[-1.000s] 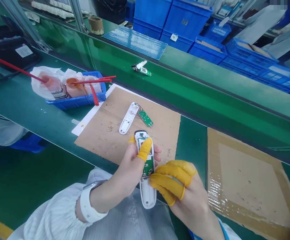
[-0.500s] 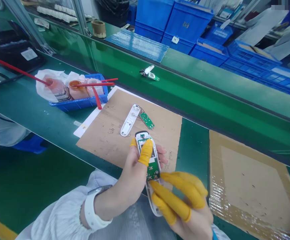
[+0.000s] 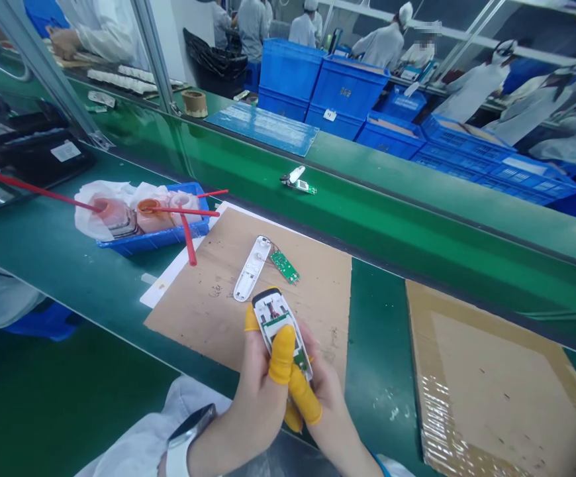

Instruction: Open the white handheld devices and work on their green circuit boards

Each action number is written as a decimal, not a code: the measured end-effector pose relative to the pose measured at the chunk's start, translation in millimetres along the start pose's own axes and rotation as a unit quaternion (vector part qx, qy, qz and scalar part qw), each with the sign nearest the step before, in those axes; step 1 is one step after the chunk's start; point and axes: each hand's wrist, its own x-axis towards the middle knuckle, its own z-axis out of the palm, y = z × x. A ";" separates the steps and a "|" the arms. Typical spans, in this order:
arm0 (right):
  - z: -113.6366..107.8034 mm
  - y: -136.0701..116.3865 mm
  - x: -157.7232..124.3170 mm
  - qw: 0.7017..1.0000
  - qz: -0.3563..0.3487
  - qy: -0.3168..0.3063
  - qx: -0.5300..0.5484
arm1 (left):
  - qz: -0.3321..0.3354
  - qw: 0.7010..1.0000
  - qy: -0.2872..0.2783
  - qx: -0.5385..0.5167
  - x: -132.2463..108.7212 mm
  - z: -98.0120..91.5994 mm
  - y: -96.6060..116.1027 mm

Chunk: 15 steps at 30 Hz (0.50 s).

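Head view: the right hand (image 3: 330,414) had closed in from its earlier spread beside the white handheld device casing (image 3: 274,319), pressing its yellow-cotted fingers (image 3: 304,395) against the casing's underside. The left hand (image 3: 258,381) pinched the casing with its thumb (image 3: 282,354). Together they held it tilted, just above the near edge of the cardboard sheet (image 3: 312,298).

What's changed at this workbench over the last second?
The right hand has moved in from the lower right, closing up to the left hand around the white device, which now tilts with its top end toward the left. The loose white casing and green circuit board on the cardboard stayed as they were.
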 end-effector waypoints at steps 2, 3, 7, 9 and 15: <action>0.1 3.7 -0.7 0.999 -0.026 0.030 -0.010 | 0.026 0.999 0.005 0.035 1.5 -3.2 -6.5; -0.2 7.1 -3.4 0.999 -0.023 0.043 -0.010 | 0.044 0.998 -0.010 0.045 2.8 -4.7 -9.8; -6.3 27.6 -21.0 0.991 0.118 0.045 0.051 | 0.101 0.988 -0.091 0.071 12.6 -7.6 -14.5; -10.9 34.2 -24.1 0.975 0.202 0.046 0.079 | 0.068 0.990 -0.109 0.059 18.7 -6.3 -10.6; -7.8 18.6 -0.9 0.977 0.160 0.067 0.121 | 0.026 0.998 -0.002 0.060 30.5 2.9 -3.8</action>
